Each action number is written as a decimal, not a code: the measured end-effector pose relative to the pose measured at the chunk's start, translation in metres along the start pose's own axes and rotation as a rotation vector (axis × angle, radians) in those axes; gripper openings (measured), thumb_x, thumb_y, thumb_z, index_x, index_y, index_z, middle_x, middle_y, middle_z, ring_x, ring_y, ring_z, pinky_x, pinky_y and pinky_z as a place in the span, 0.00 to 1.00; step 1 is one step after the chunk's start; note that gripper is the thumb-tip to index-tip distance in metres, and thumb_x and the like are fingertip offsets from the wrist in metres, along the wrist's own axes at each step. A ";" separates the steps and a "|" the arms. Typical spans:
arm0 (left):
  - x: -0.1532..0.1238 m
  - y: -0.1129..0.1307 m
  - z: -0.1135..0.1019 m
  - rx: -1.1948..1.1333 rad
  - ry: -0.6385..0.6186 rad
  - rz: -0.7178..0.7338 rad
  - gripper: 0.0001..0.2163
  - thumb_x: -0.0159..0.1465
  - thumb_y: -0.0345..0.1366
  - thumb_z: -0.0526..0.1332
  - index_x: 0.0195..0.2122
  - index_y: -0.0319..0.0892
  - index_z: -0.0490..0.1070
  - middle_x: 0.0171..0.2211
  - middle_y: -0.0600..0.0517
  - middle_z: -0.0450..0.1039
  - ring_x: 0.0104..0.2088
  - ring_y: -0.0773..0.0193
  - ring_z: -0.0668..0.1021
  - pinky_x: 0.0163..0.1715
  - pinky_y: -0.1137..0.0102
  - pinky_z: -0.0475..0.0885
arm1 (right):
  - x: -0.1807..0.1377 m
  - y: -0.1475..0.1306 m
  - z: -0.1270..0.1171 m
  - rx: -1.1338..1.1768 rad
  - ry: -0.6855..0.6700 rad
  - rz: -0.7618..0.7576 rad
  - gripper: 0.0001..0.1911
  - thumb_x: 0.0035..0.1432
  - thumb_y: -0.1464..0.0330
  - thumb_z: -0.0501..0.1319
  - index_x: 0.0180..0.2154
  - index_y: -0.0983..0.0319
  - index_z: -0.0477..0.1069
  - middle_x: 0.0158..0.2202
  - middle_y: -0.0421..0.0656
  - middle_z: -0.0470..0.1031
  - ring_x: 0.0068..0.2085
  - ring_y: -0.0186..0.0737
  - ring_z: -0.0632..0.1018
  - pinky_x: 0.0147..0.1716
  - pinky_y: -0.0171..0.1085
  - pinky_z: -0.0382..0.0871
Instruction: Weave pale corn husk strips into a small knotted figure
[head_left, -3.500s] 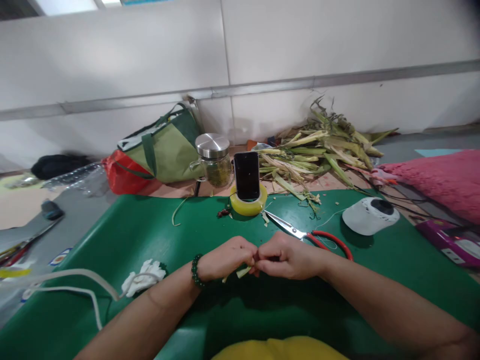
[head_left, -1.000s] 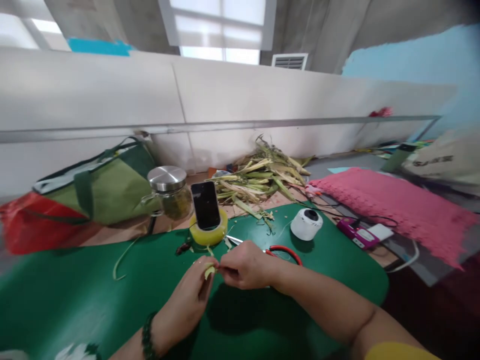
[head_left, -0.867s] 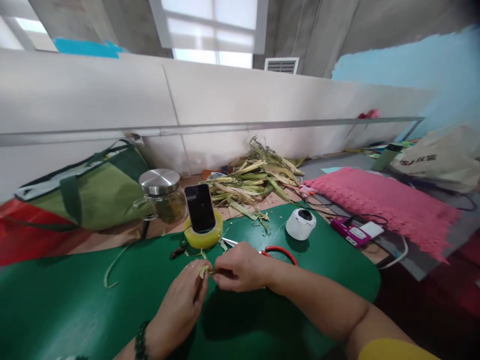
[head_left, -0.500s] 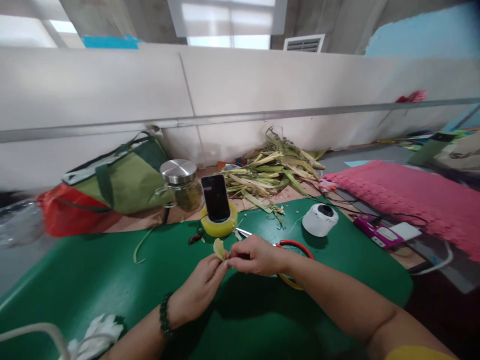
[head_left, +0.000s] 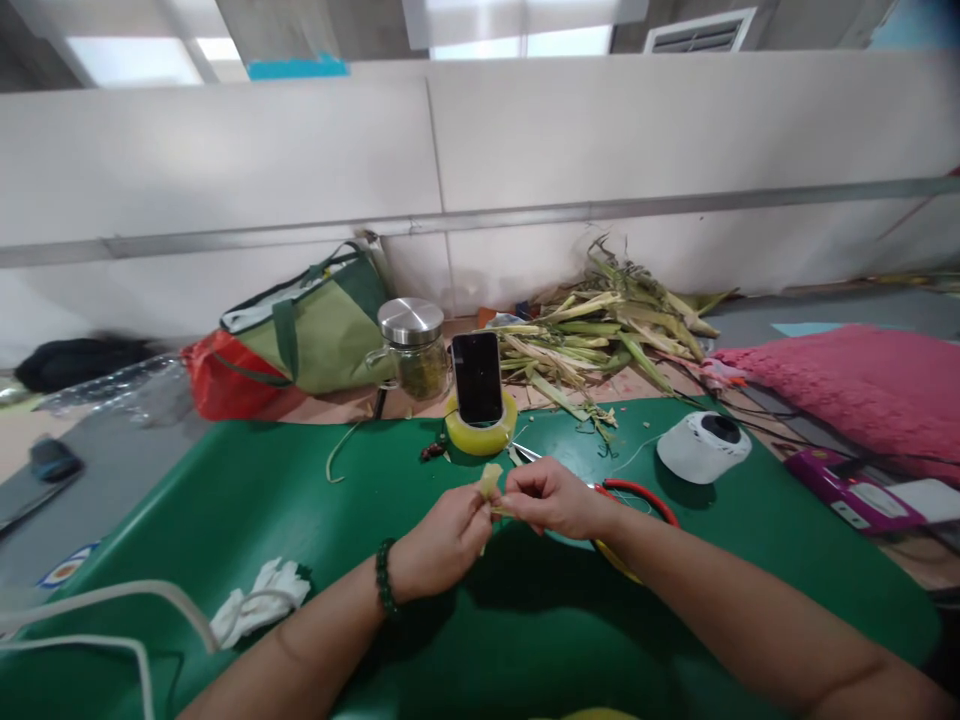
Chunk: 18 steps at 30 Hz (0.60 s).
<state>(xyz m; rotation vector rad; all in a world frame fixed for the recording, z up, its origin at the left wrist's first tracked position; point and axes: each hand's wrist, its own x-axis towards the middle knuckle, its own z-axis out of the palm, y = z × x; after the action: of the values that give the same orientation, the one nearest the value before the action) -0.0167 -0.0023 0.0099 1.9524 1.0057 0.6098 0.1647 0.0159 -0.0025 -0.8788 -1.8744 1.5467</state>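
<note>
My left hand is closed, pinching a pale yellow husk strip whose top end sticks up above the fingers. From the right, my right hand has thumb and fingers closed on a thin end of the same strip. The two hands almost meet above the green mat. Partly under my right hand and forearm lie scissors, with a red handle, a yellow handle and a pointed metal tip. Just beyond the hands, a phone leans upright in a yellow tape roll.
A heap of husks and stalks lies at the back. A white thread spool stands right, near a purple power strip and pink cloth. Back left are a glass jar and green bag. Crumpled white cloth lies front left.
The view has turned left, so everything sits further right. The husk strip now looks narrower and folded, and its thin end shows stretched between both hands.
</note>
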 end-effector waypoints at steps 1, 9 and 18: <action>0.002 -0.001 -0.002 -0.136 -0.090 -0.047 0.11 0.61 0.38 0.49 0.25 0.41 0.63 0.24 0.52 0.64 0.27 0.65 0.68 0.33 0.69 0.65 | 0.001 -0.001 -0.001 -0.015 -0.015 0.011 0.23 0.54 0.52 0.59 0.19 0.63 0.61 0.13 0.33 0.61 0.15 0.24 0.60 0.15 0.26 0.50; 0.005 0.003 -0.004 -0.590 -0.136 -0.238 0.23 0.57 0.57 0.57 0.26 0.37 0.70 0.25 0.50 0.68 0.28 0.66 0.71 0.33 0.70 0.68 | -0.002 -0.008 -0.001 -0.156 0.036 -0.030 0.23 0.57 0.54 0.56 0.20 0.63 0.61 0.15 0.36 0.64 0.17 0.26 0.64 0.16 0.26 0.55; -0.001 0.008 -0.007 -0.004 -0.107 -0.048 0.18 0.64 0.48 0.49 0.24 0.41 0.64 0.25 0.53 0.63 0.29 0.65 0.67 0.36 0.69 0.67 | -0.005 -0.007 -0.005 -0.345 0.037 -0.204 0.15 0.54 0.66 0.57 0.18 0.64 0.61 0.15 0.34 0.60 0.18 0.25 0.59 0.17 0.26 0.52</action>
<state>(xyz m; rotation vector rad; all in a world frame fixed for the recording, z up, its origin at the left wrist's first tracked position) -0.0186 -0.0028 0.0205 1.9305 0.9801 0.4751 0.1709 0.0145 0.0054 -0.8222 -2.1664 1.0976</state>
